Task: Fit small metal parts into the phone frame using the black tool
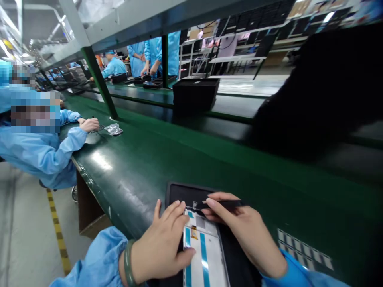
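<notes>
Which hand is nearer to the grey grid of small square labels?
Right. The right hand lies just left of the labels; the left hand rests farther left.

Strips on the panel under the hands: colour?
Blue strips on a white panel; shows best in the head view.

- tabletop [179, 159]: long, glossy green, worn front edge
- near edge, centre: black tray [182, 193] lying flat, white panel w/ blue strips on top
- right of tray: grid of pale label squares [302, 249] stuck to surface
- far left: clear bag [113, 129], crumpled
- back, on darker belt [227, 104]: black box [195, 94], upright
</notes>
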